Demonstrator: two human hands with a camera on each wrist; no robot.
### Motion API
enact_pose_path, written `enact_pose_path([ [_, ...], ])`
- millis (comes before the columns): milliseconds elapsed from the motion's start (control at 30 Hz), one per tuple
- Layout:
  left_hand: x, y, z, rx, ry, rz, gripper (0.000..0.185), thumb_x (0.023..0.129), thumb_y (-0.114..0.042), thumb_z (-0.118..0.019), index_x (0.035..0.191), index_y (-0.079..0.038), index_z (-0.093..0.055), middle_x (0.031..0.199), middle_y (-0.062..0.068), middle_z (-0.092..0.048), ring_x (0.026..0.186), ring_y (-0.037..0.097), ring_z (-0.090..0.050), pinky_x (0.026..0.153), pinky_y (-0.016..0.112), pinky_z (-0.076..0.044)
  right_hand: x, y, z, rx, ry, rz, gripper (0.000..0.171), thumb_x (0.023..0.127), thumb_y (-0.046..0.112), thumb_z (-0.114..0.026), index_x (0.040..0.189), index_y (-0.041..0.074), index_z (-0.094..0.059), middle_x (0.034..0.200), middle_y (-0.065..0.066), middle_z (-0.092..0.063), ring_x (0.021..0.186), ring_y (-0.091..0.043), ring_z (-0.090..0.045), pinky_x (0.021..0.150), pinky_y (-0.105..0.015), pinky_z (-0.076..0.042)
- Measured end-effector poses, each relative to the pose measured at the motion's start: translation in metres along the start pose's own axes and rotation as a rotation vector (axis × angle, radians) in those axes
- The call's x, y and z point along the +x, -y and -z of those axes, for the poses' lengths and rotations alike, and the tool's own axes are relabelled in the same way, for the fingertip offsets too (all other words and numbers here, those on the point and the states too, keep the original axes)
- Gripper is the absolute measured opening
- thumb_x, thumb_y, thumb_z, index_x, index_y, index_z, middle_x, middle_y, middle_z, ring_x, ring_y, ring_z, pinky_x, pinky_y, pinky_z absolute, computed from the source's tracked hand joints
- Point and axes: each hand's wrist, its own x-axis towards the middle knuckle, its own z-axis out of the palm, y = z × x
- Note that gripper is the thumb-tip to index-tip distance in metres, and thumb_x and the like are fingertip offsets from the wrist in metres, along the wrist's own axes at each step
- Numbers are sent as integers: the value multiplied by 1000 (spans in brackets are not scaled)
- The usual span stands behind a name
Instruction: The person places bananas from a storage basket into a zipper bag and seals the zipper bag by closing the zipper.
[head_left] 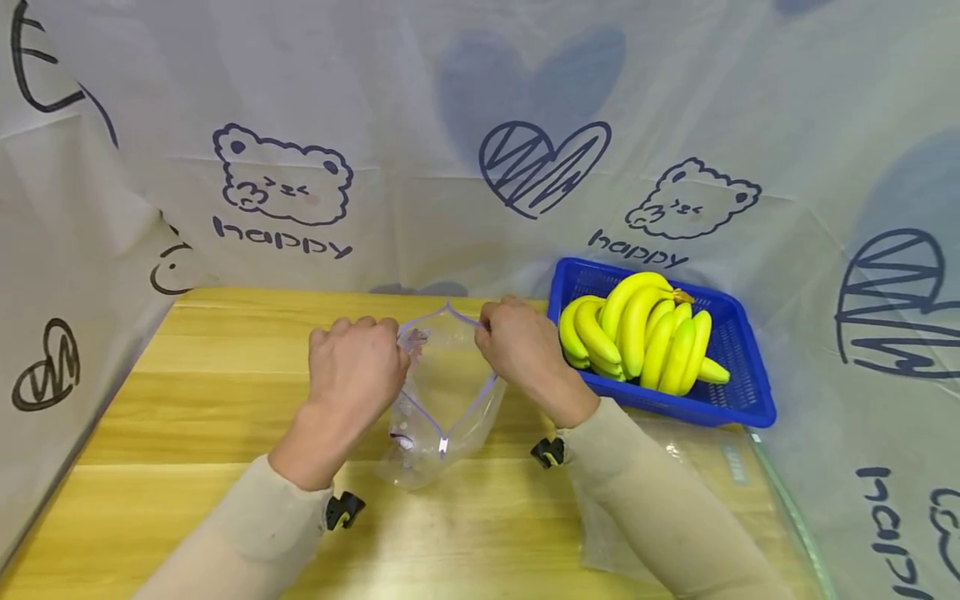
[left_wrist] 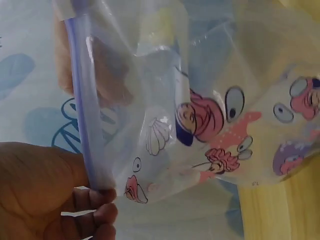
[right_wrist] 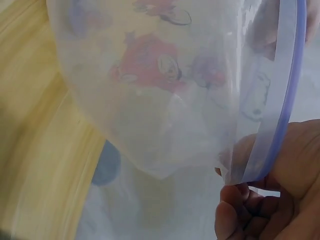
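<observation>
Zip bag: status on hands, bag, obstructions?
Left hand and right hand each pinch a rim of the zip bag. Mouth pulled open, bag empty. Bananas in blue basket alongside, nothing obstructing.

This looks like a makeshift recording booth rather than a home. A wooden table stands enclosed by printed plastic sheets with bears and hearts.

Bright, even, diffuse lighting; soft glare on desk; faint shadows; wide-angle bending at head-view edges; both wrist views close, soft, partly out of focus.
</observation>
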Motion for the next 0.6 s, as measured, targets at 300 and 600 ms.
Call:
enact_pose_path([
  [300,-5,1,-7,-13,42,-8,25,97,-18,-56,73,-9,-56,71,7,-58,67,31,-55,70,54,-45,6,-5,-13,-30,-36,-60,18,99,23,-65,88,12,-73,84,-5,-64,74,-28,-66,62,-48,-55],
  [600,5,13,-24,-34,78,73,27,100,-23,-56,80,-6,-59,78,13,-64,76,35,-61,81,59,-47,-2,-5,-20,119,34,-143,37,99,34,-64,124,7,-68,105,-8,-68,85,-26,-67,72,-45,-57],
])
